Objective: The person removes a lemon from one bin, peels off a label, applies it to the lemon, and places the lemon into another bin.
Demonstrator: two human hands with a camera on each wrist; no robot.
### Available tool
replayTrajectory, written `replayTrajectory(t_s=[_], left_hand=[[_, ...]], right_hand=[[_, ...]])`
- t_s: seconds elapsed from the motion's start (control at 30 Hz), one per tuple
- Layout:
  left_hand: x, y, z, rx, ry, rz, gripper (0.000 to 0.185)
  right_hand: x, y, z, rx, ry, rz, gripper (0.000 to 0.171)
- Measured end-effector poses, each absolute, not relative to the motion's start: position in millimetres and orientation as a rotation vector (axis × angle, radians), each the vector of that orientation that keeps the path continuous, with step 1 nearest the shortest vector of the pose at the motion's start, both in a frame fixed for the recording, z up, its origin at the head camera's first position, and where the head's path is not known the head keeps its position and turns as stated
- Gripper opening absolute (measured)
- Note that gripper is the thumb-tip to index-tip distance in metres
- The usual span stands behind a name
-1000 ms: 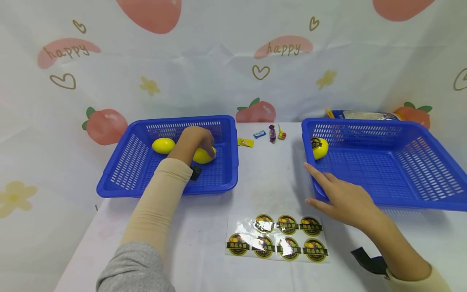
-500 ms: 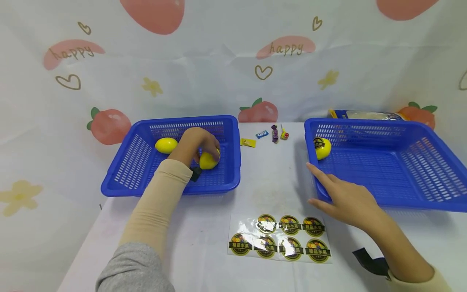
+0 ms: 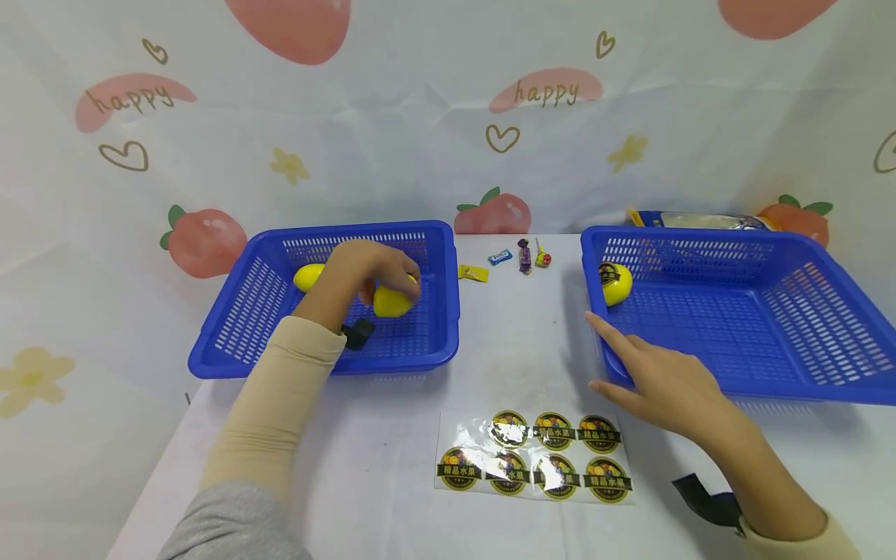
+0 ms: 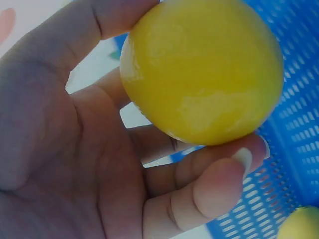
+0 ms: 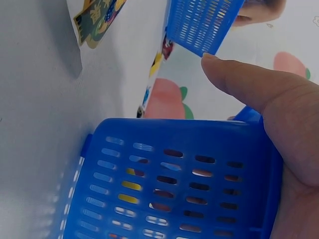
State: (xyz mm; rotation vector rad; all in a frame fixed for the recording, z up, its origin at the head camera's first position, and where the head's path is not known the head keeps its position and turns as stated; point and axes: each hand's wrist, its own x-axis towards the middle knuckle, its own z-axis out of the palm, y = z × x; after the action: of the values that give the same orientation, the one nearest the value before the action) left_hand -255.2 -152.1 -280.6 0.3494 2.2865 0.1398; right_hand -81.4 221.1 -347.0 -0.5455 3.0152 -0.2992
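Your left basket (image 3: 273, 311) is the landmark. Its raised walls enclose your left hand (image 3: 367, 268) on all sides; open bench (image 3: 518, 350) lies to its right, running to the right basket (image 3: 805, 311). The sticker sheet (image 3: 535, 463) lies on the bench nearer you than the left basket, to its right. The held lemon (image 3: 392, 301) sits inside the left basket near its right wall; a second lemon (image 3: 308, 276) lies behind it. Your left grip is clamped on the held lemon (image 4: 199, 69), thumb and fingers (image 4: 219, 184) curled around it. Your right hand (image 3: 665, 381) rests with straight fingers on the right basket's near rim (image 5: 174, 129).
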Motion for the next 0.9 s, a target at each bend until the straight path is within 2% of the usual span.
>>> replayTrajectory(t_s=[0.27,0.7,0.9], left_hand=[[-228,-164,-266,0.500,2.325,0.351,0.050],[-190,-170,-257,0.696,2.301,0.732,0.038],[-179,-165,-264,0.898,2.273,0.917,0.038]], right_hand=[[-82,221,-346,-0.559,3.023,-0.293,0.091],[-82,222,-347,-0.569,3.033,-0.287,0.091],[-81,221,-348,-0.562,3.030,-0.282,0.091]])
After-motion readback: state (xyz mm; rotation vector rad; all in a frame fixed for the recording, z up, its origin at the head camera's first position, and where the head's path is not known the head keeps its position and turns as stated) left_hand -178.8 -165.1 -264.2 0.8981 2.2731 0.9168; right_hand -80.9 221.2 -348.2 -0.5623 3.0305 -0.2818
